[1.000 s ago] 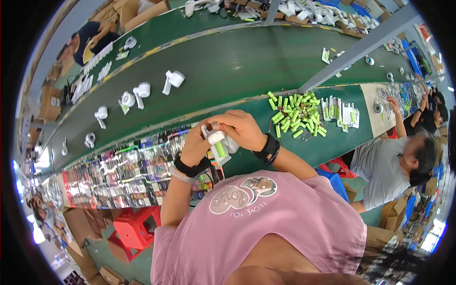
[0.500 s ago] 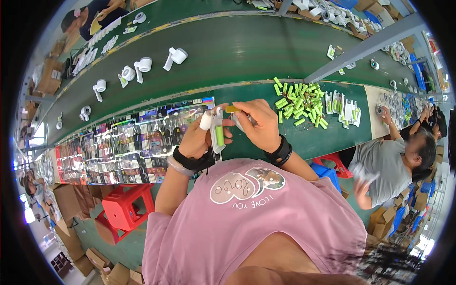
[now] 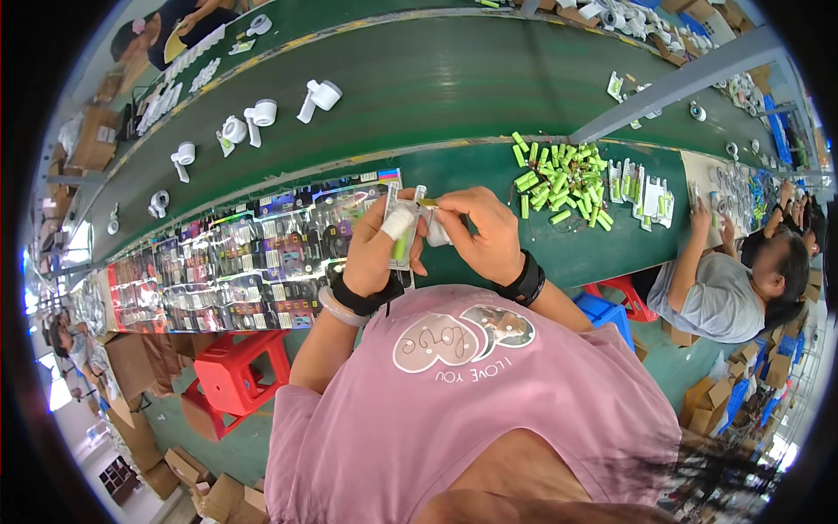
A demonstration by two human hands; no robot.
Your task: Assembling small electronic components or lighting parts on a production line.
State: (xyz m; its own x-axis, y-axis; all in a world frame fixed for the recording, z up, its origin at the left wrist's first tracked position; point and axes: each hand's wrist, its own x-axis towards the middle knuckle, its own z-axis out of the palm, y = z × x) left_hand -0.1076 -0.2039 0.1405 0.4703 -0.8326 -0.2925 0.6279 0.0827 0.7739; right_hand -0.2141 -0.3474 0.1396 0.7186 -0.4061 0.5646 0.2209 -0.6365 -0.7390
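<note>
My left hand (image 3: 370, 258), its thumb wrapped in white, is closed around an open white plastic casing (image 3: 420, 193). Inside that casing lies a green battery cell (image 3: 400, 248), partly covered by the thumb. My right hand (image 3: 482, 237) pinches a small yellowish piece (image 3: 427, 202) against the casing's far end; its exact kind is too small to make out. A white part (image 3: 438, 232) shows beneath the right fingers, mostly hidden. Both hands are close together above the bench's near edge.
Loose green battery cells (image 3: 559, 185) with wires are heaped to the right, beside white casings (image 3: 653, 203). Packaged printed sheets (image 3: 249, 258) cover the bench at left. White handheld devices (image 3: 321, 96) lie on the green conveyor (image 3: 419, 92). A grey post (image 3: 672, 87) stands ahead; a co-worker (image 3: 716, 288) sits at right.
The yellowish piece has come down onto the casing's far end. My left thumb now lies across the casing, covering more of the cell. The co-worker's lowered hand has risen to the bench.
</note>
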